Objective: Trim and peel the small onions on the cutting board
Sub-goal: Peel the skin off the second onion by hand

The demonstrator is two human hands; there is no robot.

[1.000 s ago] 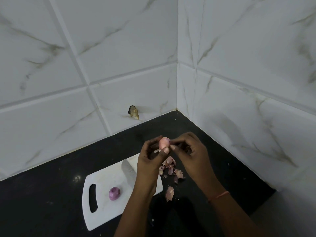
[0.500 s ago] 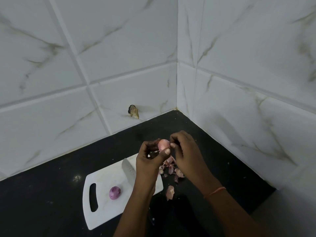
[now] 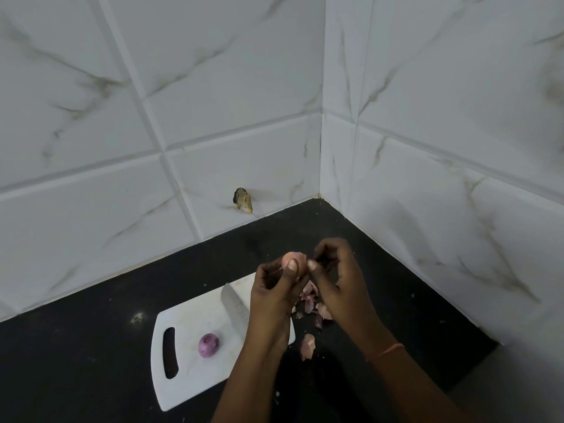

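My left hand [image 3: 274, 288] holds a small pinkish onion [image 3: 293, 258] between thumb and fingers, raised above the white cutting board [image 3: 189, 377]. My right hand [image 3: 335, 270] is right beside it, its thumb and curled fingers pinching at the onion's skin on the right side. A peeled purple onion [image 3: 208, 345] lies on the board near the handle slot. A knife blade [image 3: 234, 306] rests on the board, its handle hidden under my left hand.
Several pink onion peels [image 3: 311, 303] lie on the black counter [image 3: 76, 361] off the board's right end, one more peel [image 3: 307, 346] nearer me. Tiled walls meet in a corner behind. A broken hole [image 3: 242, 199] marks the left wall near the counter.
Both hands, with the onion between them, have shifted slightly down and stayed together. My right fingers keep working at the skin. The board, knife and purple onion have not moved.
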